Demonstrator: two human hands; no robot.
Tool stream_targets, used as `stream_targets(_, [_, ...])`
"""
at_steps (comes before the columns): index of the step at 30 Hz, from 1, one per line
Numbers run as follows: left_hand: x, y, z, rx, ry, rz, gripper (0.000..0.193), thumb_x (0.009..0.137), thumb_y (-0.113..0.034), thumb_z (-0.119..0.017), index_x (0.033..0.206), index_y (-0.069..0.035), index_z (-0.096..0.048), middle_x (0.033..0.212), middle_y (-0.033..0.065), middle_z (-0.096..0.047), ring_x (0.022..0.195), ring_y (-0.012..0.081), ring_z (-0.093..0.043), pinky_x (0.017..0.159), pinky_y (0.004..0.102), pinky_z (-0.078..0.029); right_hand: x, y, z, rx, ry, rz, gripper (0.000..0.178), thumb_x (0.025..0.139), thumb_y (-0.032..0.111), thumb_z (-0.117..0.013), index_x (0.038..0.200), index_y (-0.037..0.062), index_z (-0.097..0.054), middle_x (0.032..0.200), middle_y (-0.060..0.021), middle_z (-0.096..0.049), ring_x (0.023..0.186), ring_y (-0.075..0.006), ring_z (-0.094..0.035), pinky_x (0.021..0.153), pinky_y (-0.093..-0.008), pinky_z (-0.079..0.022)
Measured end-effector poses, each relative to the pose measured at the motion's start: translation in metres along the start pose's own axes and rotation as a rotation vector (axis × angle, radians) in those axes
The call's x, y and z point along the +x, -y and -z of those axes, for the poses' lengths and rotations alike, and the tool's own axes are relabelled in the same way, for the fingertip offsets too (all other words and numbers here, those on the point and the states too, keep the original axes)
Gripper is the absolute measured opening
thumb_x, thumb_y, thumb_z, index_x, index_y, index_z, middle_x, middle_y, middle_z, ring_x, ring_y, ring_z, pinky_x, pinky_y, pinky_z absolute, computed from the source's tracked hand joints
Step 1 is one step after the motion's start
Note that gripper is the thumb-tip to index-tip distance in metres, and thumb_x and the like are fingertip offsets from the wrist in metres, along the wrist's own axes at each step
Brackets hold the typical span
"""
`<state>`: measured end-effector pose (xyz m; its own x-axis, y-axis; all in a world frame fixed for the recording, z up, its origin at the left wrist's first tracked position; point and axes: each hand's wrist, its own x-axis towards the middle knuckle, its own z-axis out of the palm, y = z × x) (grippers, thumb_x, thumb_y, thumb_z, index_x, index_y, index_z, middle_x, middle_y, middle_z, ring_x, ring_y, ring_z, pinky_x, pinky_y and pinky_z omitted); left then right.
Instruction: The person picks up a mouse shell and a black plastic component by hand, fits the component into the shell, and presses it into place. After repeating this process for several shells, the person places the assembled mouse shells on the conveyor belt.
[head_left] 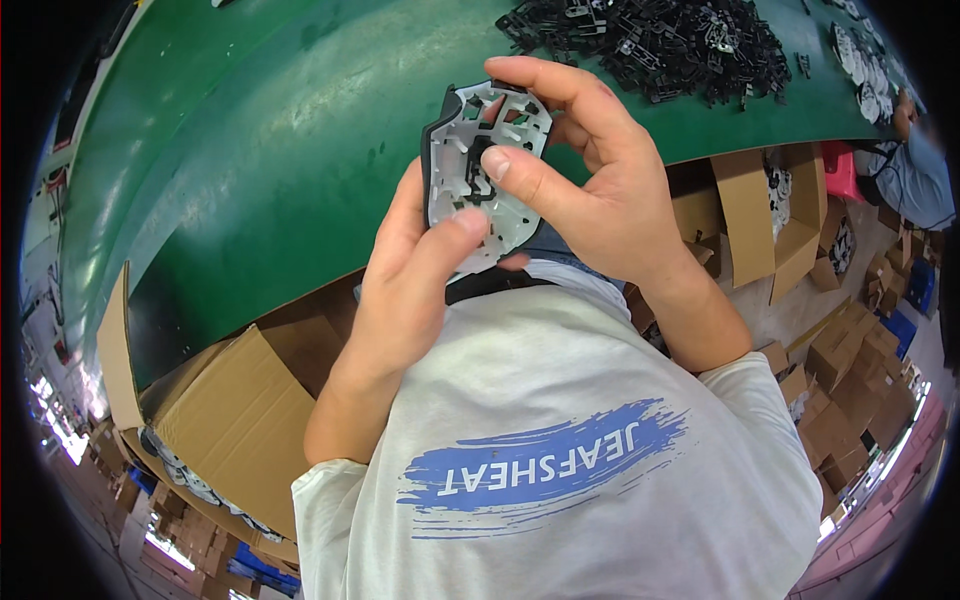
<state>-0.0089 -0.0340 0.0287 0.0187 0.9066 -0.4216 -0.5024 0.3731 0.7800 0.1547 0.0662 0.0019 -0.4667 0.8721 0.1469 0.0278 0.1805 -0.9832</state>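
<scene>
holding one grey plastic plate (480, 170) between both hands, we find it raised above the near edge of the green surface (260, 130), in front of our chest. we count one plate in hand, pale grey on the moulded face turned toward us, with a dark rim along its left side and one small black insert at its middle. its long axis runs roughly up and down in the head view, leaning a little to the right at the top; the top end points away from us toward the surface, the bottom end toward our shirt.

our left hand (400, 300) supports the plate from below and behind, thumb pressed on the lower face, fingers curled and gripping it. our right hand (590, 190) grips it too: the thumb bears on the black insert and the index finger hooks over the top edge.

we count one heap of small black plastic parts (660, 40) on the far side of the surface, too many to number, well apart from the plate. one smaller group of pale parts (865, 70) lies at the far right. below the surface we see several open cardboard boxes (240, 410), and more stacked on the floor at right; the count is unclear. one other person's arm and sleeve (915, 170) shows at the right rim.
</scene>
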Motion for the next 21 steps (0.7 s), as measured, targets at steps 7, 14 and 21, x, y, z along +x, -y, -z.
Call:
stream_targets(7, [0.016,0.022,0.01,0.35,-0.268,-0.209,0.038,0.099,-0.002,-0.053,0.137,0.004,-0.058,0.12,0.0085,-0.07,0.102,0.0101,-0.064,0.089,0.0279,-0.053,-0.01,-0.001,-0.006,-0.082,0.085,0.015,0.07,0.088,0.004,-0.074,0.155,0.0039,-0.053,0.128,-0.0169,-0.068,0.1,-0.024,-0.074,0.086,-0.036,-0.06])
stream_targets(14, [0.022,0.038,0.019,0.498,-0.288,-0.285,0.043,0.097,-0.002,-0.055,0.14,0.003,-0.055,0.117,0.0116,-0.073,0.096,0.0169,-0.07,0.086,0.0329,-0.058,-0.018,-0.033,-0.03,-0.318,-0.015,0.156,0.081,0.086,0.004,-0.07,0.162,0.0056,-0.043,0.12,-0.0188,-0.066,0.08,-0.0292,-0.066,0.073,-0.0392,-0.058])
stream_targets(21, [0.022,0.036,0.021,0.48,-0.251,-0.232,0.048,0.098,-0.002,-0.055,0.145,0.003,-0.049,0.114,0.014,-0.073,0.094,0.0164,-0.071,0.081,0.0321,-0.06,-0.026,-0.027,-0.033,-0.37,-0.008,0.102,0.079,0.086,0.002,-0.069,0.161,0.0077,-0.044,0.115,-0.0164,-0.064,0.075,-0.0244,-0.062,0.071,-0.0398,-0.056])
